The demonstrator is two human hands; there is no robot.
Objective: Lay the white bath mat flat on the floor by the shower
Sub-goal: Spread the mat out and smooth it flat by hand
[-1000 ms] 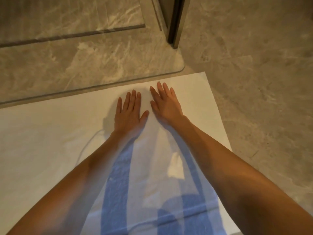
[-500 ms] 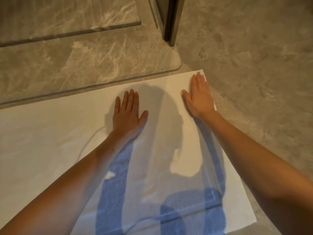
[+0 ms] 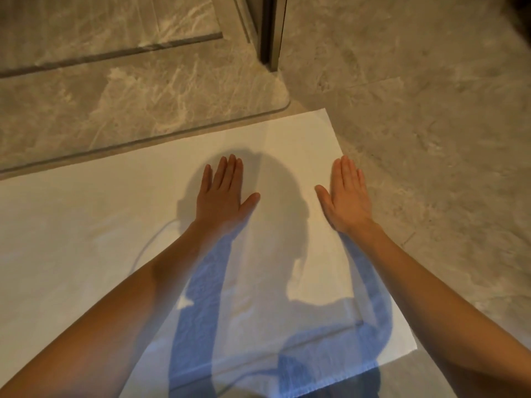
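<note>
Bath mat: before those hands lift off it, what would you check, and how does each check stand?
1. The white bath mat lies spread on the floor: ok.
2. Its far edge runs along the shower curb: ok.
3. The left hand and right hand press flat on the mat, fingers straight: ok.
4. Both right-hand corners of the mat lie down: ok.
5. The faint curved line by the left wrist may be a crease: cannot tell.
6. The mat's left end is out of view: cannot tell.
</note>
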